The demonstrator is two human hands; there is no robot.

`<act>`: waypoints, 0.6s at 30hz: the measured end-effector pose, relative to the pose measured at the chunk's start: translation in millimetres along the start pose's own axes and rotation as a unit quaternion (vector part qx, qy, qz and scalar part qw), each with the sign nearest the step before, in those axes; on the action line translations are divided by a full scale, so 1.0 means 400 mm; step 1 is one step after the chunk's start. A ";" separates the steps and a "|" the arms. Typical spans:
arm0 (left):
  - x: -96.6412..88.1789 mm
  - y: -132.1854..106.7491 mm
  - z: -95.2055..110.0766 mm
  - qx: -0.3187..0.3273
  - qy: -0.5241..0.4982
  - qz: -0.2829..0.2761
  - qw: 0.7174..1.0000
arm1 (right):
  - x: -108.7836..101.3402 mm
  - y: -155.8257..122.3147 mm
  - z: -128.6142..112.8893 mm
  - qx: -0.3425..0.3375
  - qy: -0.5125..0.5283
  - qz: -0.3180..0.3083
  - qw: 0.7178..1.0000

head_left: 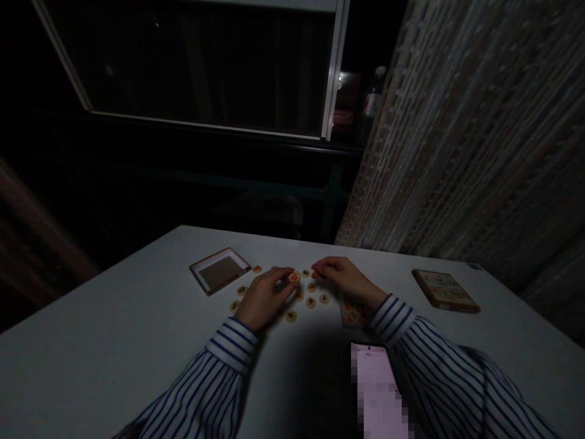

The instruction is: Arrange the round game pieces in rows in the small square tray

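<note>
My left hand (264, 296) pinches a round xiangqi piece (294, 277) with a red character between thumb and fingertips, just above the white table. To its right, the thumb and fingers of my right hand (345, 277) are pressed together. Whatever they may hold is too small to make out. A loose piece (306, 274) lies between the two hands. Several more pieces, among them a dark-marked piece (311, 302), are scattered below and around the fingers. Partly covered by my right wrist is a flat tray (353, 316) showing red-marked pieces.
An open shallow box (208, 288) sits at the left on the white table (114, 341). A flat printed box (445, 291) lies at the right. Near me is a lit phone (379, 390). Behind the table stand a bead curtain (439, 134) and a bottle (372, 100). The room is dim.
</note>
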State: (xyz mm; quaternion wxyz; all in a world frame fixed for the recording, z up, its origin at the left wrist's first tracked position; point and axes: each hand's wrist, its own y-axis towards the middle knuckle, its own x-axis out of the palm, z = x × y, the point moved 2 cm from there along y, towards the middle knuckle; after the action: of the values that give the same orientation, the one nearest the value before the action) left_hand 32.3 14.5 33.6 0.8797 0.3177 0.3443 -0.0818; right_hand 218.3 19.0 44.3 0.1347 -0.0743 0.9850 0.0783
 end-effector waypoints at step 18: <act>0.074 -0.004 0.094 0.037 -0.003 -0.042 0.998 | -0.088 -0.094 0.022 -0.032 -0.055 0.042 0.997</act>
State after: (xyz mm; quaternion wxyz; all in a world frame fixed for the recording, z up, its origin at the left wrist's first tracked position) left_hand 74.7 -7.6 34.6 0.8641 0.3352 0.3517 -0.1318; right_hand 260.3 -11.8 40.6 0.1827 -0.0333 0.9753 0.1198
